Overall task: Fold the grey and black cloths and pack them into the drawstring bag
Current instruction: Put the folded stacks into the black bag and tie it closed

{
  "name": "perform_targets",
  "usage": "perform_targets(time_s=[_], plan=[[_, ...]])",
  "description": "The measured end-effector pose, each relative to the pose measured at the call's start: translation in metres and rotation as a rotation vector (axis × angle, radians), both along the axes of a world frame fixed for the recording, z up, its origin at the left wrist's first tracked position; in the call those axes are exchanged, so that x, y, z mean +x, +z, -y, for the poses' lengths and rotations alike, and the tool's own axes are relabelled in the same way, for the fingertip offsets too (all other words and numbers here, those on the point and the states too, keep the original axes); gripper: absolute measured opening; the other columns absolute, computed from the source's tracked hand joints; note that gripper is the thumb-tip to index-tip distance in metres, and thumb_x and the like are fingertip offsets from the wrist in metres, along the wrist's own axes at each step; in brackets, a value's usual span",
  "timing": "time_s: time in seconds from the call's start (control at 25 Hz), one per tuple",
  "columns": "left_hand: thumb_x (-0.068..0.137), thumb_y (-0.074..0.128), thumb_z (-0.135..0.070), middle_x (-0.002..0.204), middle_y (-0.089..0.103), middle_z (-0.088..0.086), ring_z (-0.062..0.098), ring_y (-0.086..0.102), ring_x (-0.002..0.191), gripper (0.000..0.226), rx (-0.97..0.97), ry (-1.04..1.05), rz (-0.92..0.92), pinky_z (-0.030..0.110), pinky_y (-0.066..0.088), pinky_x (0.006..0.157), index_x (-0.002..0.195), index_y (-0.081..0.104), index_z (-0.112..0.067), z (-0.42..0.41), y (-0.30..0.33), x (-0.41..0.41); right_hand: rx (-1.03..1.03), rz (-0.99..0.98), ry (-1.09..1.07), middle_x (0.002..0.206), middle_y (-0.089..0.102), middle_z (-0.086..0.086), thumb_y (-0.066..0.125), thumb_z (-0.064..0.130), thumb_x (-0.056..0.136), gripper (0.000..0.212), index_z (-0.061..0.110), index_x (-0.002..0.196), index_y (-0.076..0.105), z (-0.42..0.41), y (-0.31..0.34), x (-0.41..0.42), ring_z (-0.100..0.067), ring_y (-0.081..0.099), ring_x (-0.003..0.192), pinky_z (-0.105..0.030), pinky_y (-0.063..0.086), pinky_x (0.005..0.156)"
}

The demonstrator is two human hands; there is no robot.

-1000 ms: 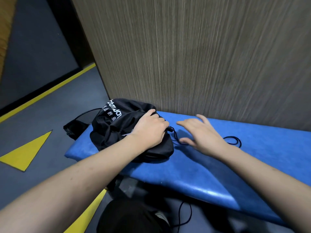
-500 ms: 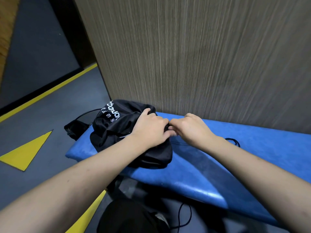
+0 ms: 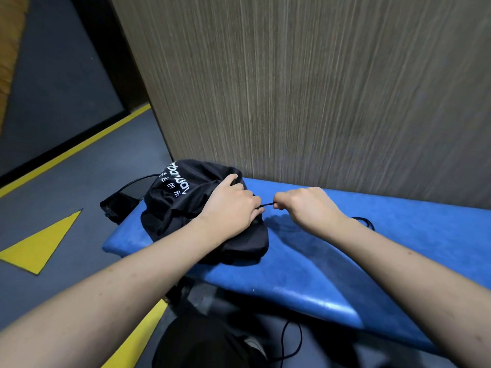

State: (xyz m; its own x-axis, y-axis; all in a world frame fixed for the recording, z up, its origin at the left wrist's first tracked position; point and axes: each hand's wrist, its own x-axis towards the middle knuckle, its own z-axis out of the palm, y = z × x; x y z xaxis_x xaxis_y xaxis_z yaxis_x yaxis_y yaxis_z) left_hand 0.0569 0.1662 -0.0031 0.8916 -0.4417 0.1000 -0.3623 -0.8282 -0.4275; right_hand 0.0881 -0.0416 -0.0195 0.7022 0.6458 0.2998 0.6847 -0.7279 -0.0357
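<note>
We find the black fabric drawstring bag with white lettering (image 3: 186,208) lying bunched at the left end of the blue padded table (image 3: 332,261), close to the far edge where the wood-grain wall panel (image 3: 292,88) rises. Our left hand (image 3: 228,205) lies over the bag's gathered mouth, fingers curled down onto the fabric and gripping it. Our right hand (image 3: 305,205) sits just beside it, fingers closed in a pinch round the thin black drawstring cord (image 3: 266,205), which runs taut across the short gap between the two hands.

The risks, as we judge them: if the left hand slackens, the whole bag will slide along the table with the pull instead of cinching shut. A pull on one strand alone could close the mouth unevenly or snag the cord in its channel. The bag also sits near the left end, and one corner already hangs over it, so a sideways tug could tip it off.

As for contents, the bag looks full and rounded, so we take it the grey and black cloths are probably inside, though none shows and we cannot confirm it. More cord loops on the table behind the right wrist (image 3: 365,221).
</note>
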Motion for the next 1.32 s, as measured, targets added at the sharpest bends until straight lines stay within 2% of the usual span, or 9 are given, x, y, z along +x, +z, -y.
perform_targets(time_s=[0.2,0.36,0.52,0.64,0.72,0.84,0.92,1.12,1.32], plan=[[0.106,0.029,-0.048,0.093,0.07,-0.007,0.021,0.062,0.097,0.044,-0.005,0.033,-0.007,0.041,0.02,0.118,0.102,0.067,-0.026,-0.008,0.007,-0.003,-0.001,0.011,-0.075,0.107,0.073,0.015,0.05,0.005,0.094,0.023,0.023,0.1,0.063,0.014,-0.004,0.011,-0.026,0.067,0.083,-0.029,0.03,0.058],[0.107,0.029,-0.048,0.098,0.068,-0.007,0.021,0.061,0.102,0.042,-0.023,0.053,-0.036,0.042,0.018,0.12,0.104,0.065,-0.028,-0.013,0.011,-0.007,0.041,0.058,-0.116,0.097,0.076,0.016,0.058,0.002,0.085,0.022,0.023,0.088,0.062,0.043,-0.01,0.018,-0.024,0.071,0.077,-0.026,0.034,0.054],[0.106,0.03,-0.047,0.095,0.067,-0.007,0.02,0.061,0.101,0.038,-0.009,0.049,-0.039,0.041,0.022,0.117,0.101,0.064,-0.03,-0.022,0.009,-0.008,0.058,0.132,-0.167,0.073,0.073,0.012,0.069,-0.008,0.067,0.032,0.021,0.08,0.066,0.074,-0.01,0.018,-0.021,0.066,0.057,-0.015,0.011,0.051],[0.106,0.03,-0.047,0.096,0.066,-0.008,0.019,0.06,0.102,0.037,-0.023,0.065,-0.057,0.041,0.023,0.116,0.102,0.063,-0.031,-0.022,0.005,-0.008,0.037,0.11,-0.21,0.065,0.069,0.009,0.072,-0.011,0.062,0.035,0.02,0.078,0.066,0.086,-0.012,0.016,-0.023,0.061,0.05,-0.014,0.008,0.052],[0.106,0.029,-0.049,0.1,0.066,-0.008,0.019,0.059,0.105,0.039,-0.013,0.06,-0.08,0.038,0.027,0.111,0.105,0.064,-0.031,-0.019,0.003,-0.008,0.003,0.08,-0.246,0.074,0.072,0.007,0.066,-0.006,0.072,0.028,0.019,0.085,0.066,0.086,-0.02,0.018,-0.027,0.063,0.059,-0.022,0.015,0.048],[0.106,0.03,-0.05,0.106,0.067,-0.008,0.018,0.058,0.108,0.041,-0.03,0.038,-0.081,0.034,0.034,0.101,0.109,0.065,-0.031,-0.02,0.005,-0.005,-0.032,-0.021,-0.255,0.093,0.073,0.008,0.055,0.006,0.091,0.016,0.019,0.097,0.063,0.077,-0.02,0.019,-0.031,0.064,0.077,-0.031,0.032,0.058],[0.104,0.032,-0.052,0.106,0.067,-0.009,0.017,0.058,0.108,0.041,-0.077,0.032,-0.076,0.033,0.036,0.099,0.108,0.067,-0.03,-0.028,0.008,-0.002,0.003,-0.066,-0.238,0.092,0.073,0.002,0.052,0.023,0.1,0.012,0.018,0.1,0.063,0.069,-0.02,0.019,-0.032,0.065,0.083,-0.034,0.038,0.062],[0.1,0.036,-0.059,0.103,0.063,-0.009,0.017,0.059,0.105,0.046,-0.186,-0.005,-0.063,0.034,0.038,0.101,0.108,0.068,-0.027,-0.04,0.005,-0.004,0.024,-0.124,-0.089,0.114,0.067,0.005,0.054,0.041,0.098,0.034,0.022,0.125,0.06,0.042,-0.026,0.006,-0.021,0.06,0.109,-0.034,0.038,0.092],[0.093,0.034,-0.064,0.115,0.063,-0.01,0.015,0.058,0.11,0.054,-0.315,-0.126,-0.015,0.035,0.041,0.103,0.112,0.068,-0.027,-0.05,0.004,-0.01,0.091,-0.18,0.102,0.15,0.044,0.0,0.044,0.074,0.086,0.086,0.018,0.151,0.034,0.002,-0.014,-0.027,-0.017,0.036,0.137,-0.033,0.024,0.116]])
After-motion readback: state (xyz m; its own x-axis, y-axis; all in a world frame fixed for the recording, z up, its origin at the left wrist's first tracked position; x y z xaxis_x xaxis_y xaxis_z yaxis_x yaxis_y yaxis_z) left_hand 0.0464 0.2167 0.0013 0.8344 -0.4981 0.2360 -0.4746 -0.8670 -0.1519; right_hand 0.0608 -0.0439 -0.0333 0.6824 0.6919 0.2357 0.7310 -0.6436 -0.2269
